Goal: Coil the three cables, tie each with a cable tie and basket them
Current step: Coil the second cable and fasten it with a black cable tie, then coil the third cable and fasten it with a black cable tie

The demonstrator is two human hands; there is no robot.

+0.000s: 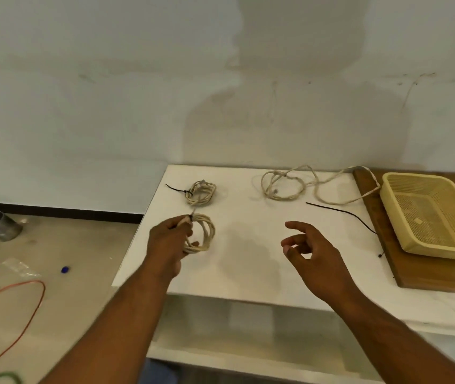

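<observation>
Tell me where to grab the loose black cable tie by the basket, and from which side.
Pinch the loose black cable tie near its middle, from above, with the free right hand. It lies flat and thin on the white table; that stretch is bare, while its near end runs along the wooden board under the basket.

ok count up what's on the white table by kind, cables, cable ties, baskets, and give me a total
Cables: 3, one tied coil, one coil in the left hand, one loose
Cable ties: 3, two on coils, one loose
Baskets: 1
Total: 7

workshop | bare wall [82,106]; floor debris: tin can [0,226], red wire [24,314]
</observation>
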